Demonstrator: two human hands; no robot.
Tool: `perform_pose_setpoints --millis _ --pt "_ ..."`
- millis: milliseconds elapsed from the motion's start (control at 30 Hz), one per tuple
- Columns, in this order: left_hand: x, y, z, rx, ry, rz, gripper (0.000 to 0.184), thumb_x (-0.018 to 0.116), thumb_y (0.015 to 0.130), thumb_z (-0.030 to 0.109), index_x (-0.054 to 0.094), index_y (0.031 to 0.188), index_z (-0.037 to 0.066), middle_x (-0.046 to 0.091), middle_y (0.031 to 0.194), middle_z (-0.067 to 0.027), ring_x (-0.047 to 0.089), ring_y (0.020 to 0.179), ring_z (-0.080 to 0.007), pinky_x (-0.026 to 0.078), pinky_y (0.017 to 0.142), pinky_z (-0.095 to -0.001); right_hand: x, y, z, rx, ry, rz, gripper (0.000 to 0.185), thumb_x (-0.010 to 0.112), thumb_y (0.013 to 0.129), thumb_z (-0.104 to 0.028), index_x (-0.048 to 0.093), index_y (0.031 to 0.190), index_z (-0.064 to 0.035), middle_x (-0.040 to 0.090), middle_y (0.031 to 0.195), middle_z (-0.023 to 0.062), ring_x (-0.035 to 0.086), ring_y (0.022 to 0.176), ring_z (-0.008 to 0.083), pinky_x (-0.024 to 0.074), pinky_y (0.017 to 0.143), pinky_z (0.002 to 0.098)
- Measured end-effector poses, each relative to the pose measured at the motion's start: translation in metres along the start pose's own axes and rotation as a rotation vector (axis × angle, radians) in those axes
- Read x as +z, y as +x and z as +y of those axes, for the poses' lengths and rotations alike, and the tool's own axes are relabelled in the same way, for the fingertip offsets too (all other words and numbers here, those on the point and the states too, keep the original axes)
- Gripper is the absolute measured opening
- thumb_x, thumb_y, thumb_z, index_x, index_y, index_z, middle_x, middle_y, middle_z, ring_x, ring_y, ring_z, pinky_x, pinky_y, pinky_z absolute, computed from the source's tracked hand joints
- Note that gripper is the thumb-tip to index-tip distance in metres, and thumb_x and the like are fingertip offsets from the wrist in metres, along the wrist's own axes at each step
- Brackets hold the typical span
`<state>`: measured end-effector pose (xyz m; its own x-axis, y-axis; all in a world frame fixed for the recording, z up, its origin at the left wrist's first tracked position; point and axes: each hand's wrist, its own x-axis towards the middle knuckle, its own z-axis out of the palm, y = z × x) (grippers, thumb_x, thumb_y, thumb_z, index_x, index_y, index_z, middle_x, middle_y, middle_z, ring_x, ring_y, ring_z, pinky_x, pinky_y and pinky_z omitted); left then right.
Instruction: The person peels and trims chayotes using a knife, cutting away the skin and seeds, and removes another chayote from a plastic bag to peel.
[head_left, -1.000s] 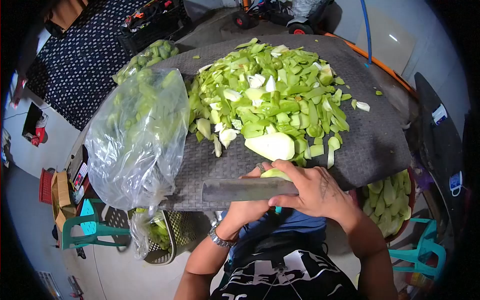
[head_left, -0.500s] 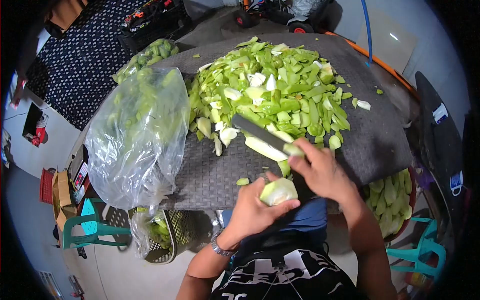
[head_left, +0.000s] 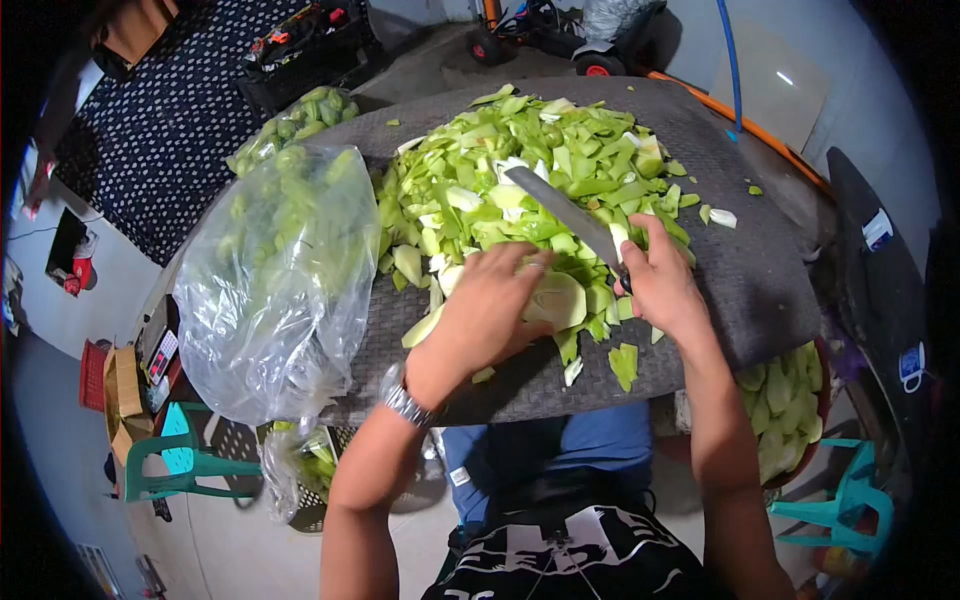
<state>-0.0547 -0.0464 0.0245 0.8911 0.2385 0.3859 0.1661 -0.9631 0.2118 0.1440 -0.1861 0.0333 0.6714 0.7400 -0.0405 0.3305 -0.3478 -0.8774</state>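
Note:
My left hand point(head_left: 495, 305) reaches over the near edge of the heap, thumb and fingers on either side of a pale green cut vegetable piece point(head_left: 560, 300) with a smooth, flat face. Part of that piece is hidden under the fingers. In my right hand point(head_left: 660, 280) is a knife point(head_left: 568, 212), its broad grey blade pointing up and left over the heap. Green peels and slices point(head_left: 590, 165), some with white bits, are piled around both hands. A loose peel point(head_left: 623, 366) lies on the dark woven tabletop point(head_left: 740, 300) near my right wrist.
A clear plastic bag point(head_left: 275, 290) of green produce stands at the table's left, with another bag point(head_left: 300, 120) behind it. Below the right edge, a basket holds peeled pieces point(head_left: 780, 405). Green plastic chairs point(head_left: 185, 455) stand on the floor. An orange pole point(head_left: 740, 130) lies behind.
My left hand has moved forward and left from the table's near edge onto the heap. The knife has risen and shifted right, away from the left hand. More peels lie near the front.

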Motion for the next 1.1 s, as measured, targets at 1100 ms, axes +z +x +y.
perform_pose_setpoints --millis 1100 --pt "-0.012 -0.013 0.068 -0.524 -0.668 -0.094 0.049 0.098 0.073 0.028 0.072 0.102 -0.001 0.076 0.083 -0.0113 0.073 0.075 -0.0162 0.057 0.070 -0.0325 -0.001 -0.013 -0.002 -0.398 -0.327 -0.207 0.045 0.065 0.102 -0.050 0.063 0.122 -0.0099 0.067 0.070 0.0231 0.073 0.073 0.0463 0.0543 0.065 0.0509"
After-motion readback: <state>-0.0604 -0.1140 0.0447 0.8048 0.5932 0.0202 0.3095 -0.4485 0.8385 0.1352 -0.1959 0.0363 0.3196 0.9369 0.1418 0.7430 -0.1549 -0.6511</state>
